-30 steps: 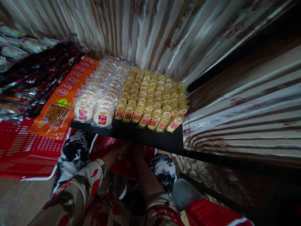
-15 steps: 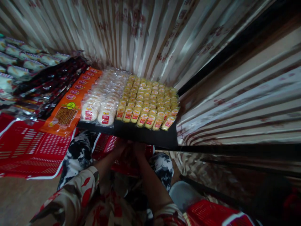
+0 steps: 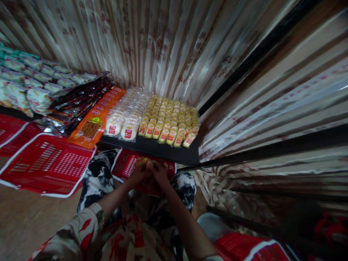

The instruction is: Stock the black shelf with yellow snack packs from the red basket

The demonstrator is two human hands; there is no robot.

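Observation:
Over a red plastic basket [image 3: 124, 165] between the knees, my left hand [image 3: 138, 172] and my right hand [image 3: 160, 172] are close together. Both are closed around small yellowish wrapped snacks [image 3: 143, 160], partly hidden by the fingers; how many is unclear. Just ahead, on the black shelf [image 3: 174, 154], stand rows of similar yellow wrapped snacks [image 3: 171, 123] with red labels. To their left are rows of round white crackers [image 3: 129, 132] in clear wrappers.
Left along the shelf lie an orange snack packet [image 3: 89, 125], dark shiny packets [image 3: 78, 101] and white bags [image 3: 39, 98]. Another red basket [image 3: 65, 156] sits at my left, and one more red basket [image 3: 241, 246] is at lower right. A pleated curtain [image 3: 152, 43] hangs behind.
My hands have risen from deep in the basket to its far rim, and the yellowish snacks now show between them. The view has shifted slightly.

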